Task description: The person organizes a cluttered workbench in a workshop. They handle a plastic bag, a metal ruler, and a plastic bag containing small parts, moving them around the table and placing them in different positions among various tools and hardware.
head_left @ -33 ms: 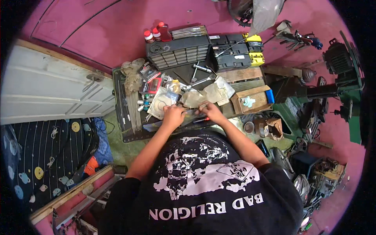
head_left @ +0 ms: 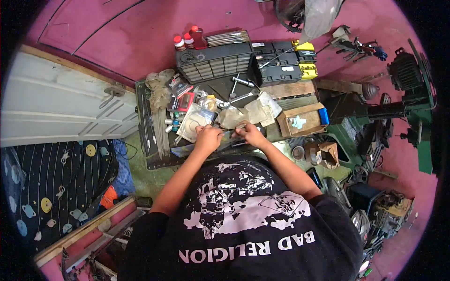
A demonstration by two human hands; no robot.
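Both of my hands are close together over the near edge of the cluttered workbench. My left hand (head_left: 208, 139) has its fingers curled and pressed together beside a flat clear package (head_left: 191, 122) with a ring-shaped outline inside. My right hand (head_left: 251, 135) is closed in a pinch just below a crumpled beige cloth or paper (head_left: 251, 112). Whatever the fingers of either hand hold is too small and dark to make out. Under the hands lies a dark, glossy sheet with coloured patches (head_left: 182, 151).
Behind the hands are wrenches (head_left: 244, 96), a T-handle tool (head_left: 241, 82) and a small-drawer cabinet (head_left: 215, 63). Thin rods (head_left: 161, 129) lie at left. A cardboard tray (head_left: 302, 119) stands at right, near a green drill press (head_left: 424, 140). A white door (head_left: 61, 100) is at left.
My right hand has shifted slightly left, toward my left hand. A small red piece that showed below it is no longer visible. My left hand looks nearly unmoved.
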